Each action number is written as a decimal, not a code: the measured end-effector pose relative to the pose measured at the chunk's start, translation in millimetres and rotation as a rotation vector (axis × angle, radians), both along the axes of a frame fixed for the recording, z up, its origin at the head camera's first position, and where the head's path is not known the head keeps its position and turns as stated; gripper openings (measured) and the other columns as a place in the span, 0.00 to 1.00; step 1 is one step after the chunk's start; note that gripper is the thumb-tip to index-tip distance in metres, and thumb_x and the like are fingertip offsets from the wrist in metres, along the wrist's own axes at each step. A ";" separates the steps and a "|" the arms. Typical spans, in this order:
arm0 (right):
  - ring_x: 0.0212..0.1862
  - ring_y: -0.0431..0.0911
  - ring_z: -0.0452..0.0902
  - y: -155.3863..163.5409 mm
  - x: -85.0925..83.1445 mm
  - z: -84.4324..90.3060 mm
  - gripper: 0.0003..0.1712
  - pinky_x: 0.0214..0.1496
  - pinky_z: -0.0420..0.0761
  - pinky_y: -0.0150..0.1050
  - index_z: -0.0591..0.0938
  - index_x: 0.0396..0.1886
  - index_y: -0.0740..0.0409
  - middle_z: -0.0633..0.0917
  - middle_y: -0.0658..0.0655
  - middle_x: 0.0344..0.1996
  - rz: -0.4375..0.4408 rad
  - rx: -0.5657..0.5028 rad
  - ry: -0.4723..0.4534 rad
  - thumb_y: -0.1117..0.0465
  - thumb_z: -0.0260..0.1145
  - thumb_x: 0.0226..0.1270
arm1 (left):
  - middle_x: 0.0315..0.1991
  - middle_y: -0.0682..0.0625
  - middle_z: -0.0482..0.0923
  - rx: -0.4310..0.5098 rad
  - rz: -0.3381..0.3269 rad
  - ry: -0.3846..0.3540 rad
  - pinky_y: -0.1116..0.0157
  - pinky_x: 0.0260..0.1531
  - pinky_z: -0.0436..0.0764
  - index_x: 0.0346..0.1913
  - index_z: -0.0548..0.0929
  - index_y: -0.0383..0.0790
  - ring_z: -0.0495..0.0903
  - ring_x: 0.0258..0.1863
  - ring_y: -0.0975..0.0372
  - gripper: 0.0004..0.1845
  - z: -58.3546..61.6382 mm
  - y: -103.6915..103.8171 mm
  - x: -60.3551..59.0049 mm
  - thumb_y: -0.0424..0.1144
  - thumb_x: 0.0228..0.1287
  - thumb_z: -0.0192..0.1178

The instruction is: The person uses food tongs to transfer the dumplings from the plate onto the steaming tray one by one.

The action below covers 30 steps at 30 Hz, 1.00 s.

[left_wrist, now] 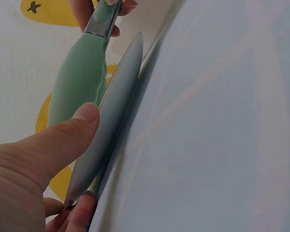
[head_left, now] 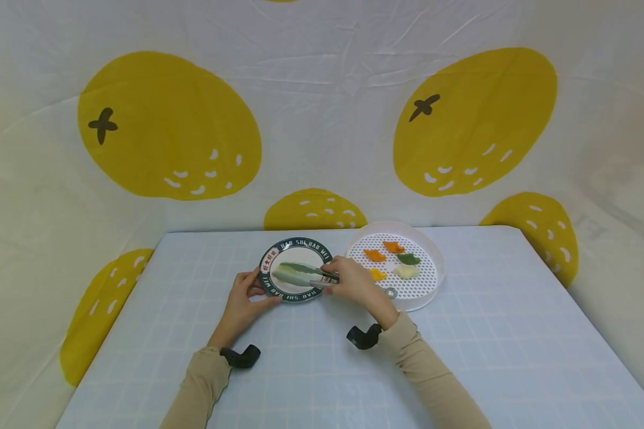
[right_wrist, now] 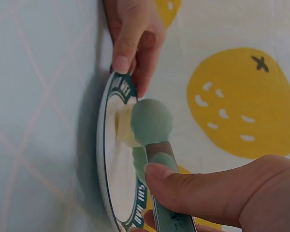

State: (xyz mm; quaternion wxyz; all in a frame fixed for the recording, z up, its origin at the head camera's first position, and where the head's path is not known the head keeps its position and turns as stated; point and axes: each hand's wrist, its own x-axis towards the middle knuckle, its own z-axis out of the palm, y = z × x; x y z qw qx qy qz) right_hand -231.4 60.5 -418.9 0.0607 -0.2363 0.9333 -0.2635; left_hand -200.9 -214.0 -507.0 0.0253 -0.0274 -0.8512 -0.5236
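Fingers: our right hand [head_left: 356,285] clasps the tongs [head_left: 300,273] over the plate [head_left: 295,277]; left hand [head_left: 245,292] pinches its rim. We'd release the dumpling [right_wrist: 124,126] gently, plate steadied.

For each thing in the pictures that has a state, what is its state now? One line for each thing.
Left hand: holds the plate's rim, thumb on top.
Right hand: grips the tongs' handle.
Tongs: green tips over the plate, on a pale piece of food.
Plate: flat on the table, one pale piece on it.
White perforated tray: on the table beside the plate, holds five pieces.
Table: covered with light blue checked cloth.
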 end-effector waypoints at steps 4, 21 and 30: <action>0.43 0.47 0.78 -1.2 5.6 -6.4 0.25 0.40 0.80 0.42 0.86 0.54 0.55 0.84 0.55 0.46 0.004 0.036 0.051 0.62 0.77 0.53 | 0.59 0.45 0.63 -0.004 -0.002 0.000 0.68 0.55 0.79 0.76 0.59 0.35 0.77 0.49 0.57 0.54 0.0 -0.7 0.2 0.47 0.49 0.79; 0.47 0.49 0.79 -1.0 11.0 -12.0 0.26 0.42 0.81 0.42 0.85 0.57 0.56 0.83 0.55 0.50 -0.047 0.002 0.052 0.64 0.75 0.55 | 0.60 0.46 0.63 -0.007 0.005 -0.011 0.62 0.57 0.79 0.76 0.59 0.37 0.76 0.50 0.57 0.54 1.7 -0.5 2.1 0.48 0.50 0.78; 0.43 0.48 0.78 7.7 12.5 5.3 0.27 0.40 0.79 0.41 0.85 0.57 0.56 0.84 0.53 0.46 -0.067 -0.020 0.082 0.64 0.77 0.54 | 0.60 0.46 0.63 -0.009 0.011 -0.015 0.63 0.56 0.79 0.76 0.59 0.37 0.76 0.50 0.56 0.54 2.6 0.2 2.7 0.47 0.49 0.78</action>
